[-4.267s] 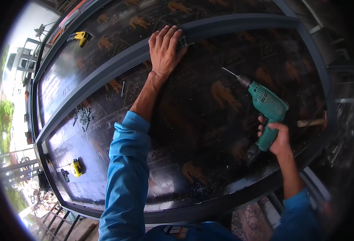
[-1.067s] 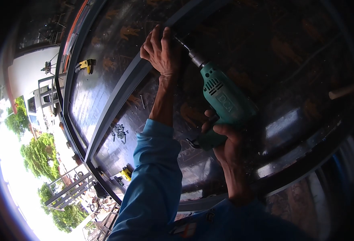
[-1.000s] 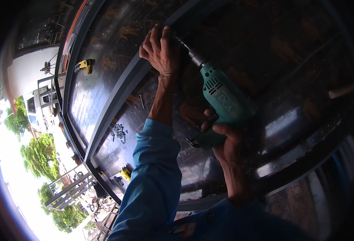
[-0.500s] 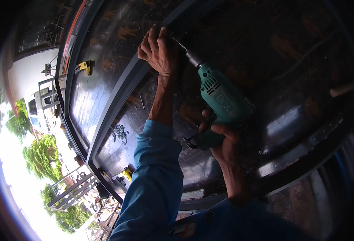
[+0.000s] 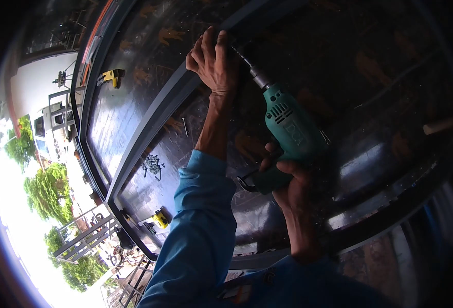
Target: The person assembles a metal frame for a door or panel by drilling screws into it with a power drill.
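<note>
My left hand point(image 5: 213, 61) presses down on a dark grey metal frame bar point(image 5: 154, 115) that runs across a dark patterned board point(image 5: 370, 102). What lies under its fingers is hidden. My right hand point(image 5: 290, 179) grips the handle of a green electric drill point(image 5: 288, 136). The drill bit points up and left, and its tip meets the bar right beside my left fingers.
A pile of loose screws point(image 5: 153, 165) lies on the board left of my left sleeve. Yellow clamps sit at the far left point(image 5: 111, 76) and lower left point(image 5: 159, 219) of the frame. A wooden handle point(image 5: 442, 124) shows at the right edge. Trees and a building lie outside at left.
About four seconds ago the drill was held away to the right; now its bit is against the bar by my left hand. Over the last second only the view shifted slightly.
</note>
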`<act>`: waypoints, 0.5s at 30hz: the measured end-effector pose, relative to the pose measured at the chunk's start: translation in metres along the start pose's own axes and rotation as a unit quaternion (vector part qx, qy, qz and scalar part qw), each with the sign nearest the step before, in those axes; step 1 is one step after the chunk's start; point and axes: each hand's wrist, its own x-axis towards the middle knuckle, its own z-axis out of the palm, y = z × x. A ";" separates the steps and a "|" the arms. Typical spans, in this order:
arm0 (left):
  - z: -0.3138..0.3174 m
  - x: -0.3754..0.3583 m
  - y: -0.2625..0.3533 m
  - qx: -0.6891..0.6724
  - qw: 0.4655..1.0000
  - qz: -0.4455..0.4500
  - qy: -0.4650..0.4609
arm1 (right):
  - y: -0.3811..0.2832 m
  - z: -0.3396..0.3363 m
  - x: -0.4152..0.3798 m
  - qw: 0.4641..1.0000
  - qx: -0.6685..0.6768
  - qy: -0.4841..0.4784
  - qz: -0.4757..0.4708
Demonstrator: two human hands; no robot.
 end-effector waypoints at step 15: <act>-0.004 0.002 0.002 -0.012 1.000 -0.004 -0.005 | 0.002 0.006 0.003 0.999 0.023 -0.015 0.026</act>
